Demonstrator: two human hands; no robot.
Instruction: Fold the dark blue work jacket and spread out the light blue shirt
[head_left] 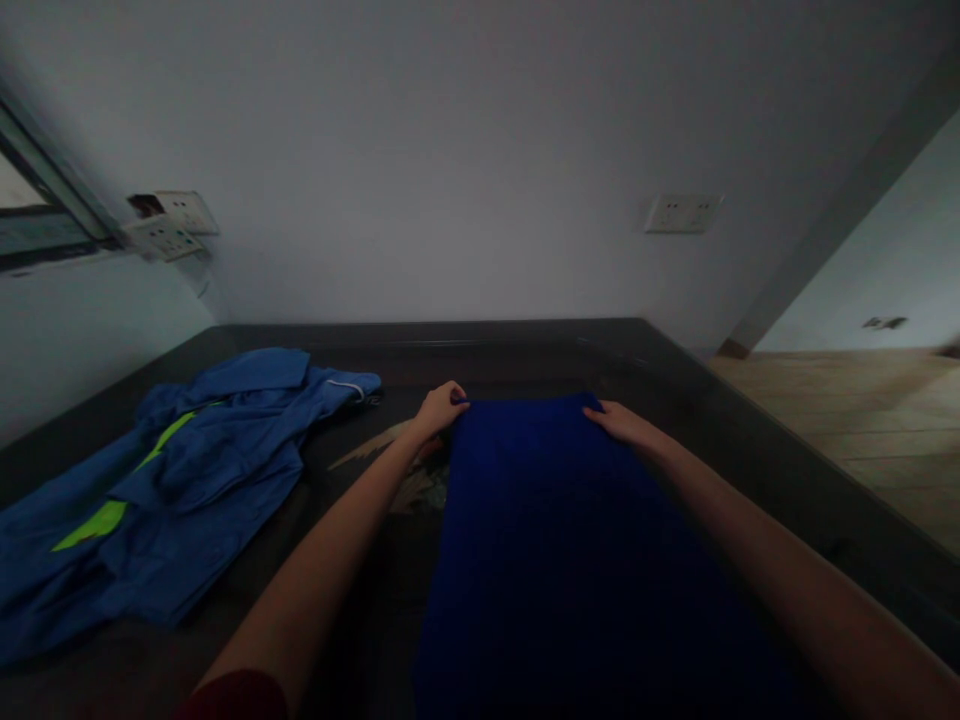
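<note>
A dark blue cloth (555,530) stretches from the middle of the table toward me, its near end running out of view at the bottom. My left hand (441,408) pinches its far left corner between thumb and fingers. At the far right corner, my right hand (619,420) grips the edge in the same way. The far edge is drawn nearly straight between both hands. What kind of garment or fabric it is, I cannot tell in the dim light.
A crumpled blue jacket (217,450) with yellow-green strips lies at the left of the dark table (480,355), which has a printed pattern (409,495). Behind stands a white wall with a socket (682,213). More sockets (176,225) are at left; wooden floor (847,410) lies at right.
</note>
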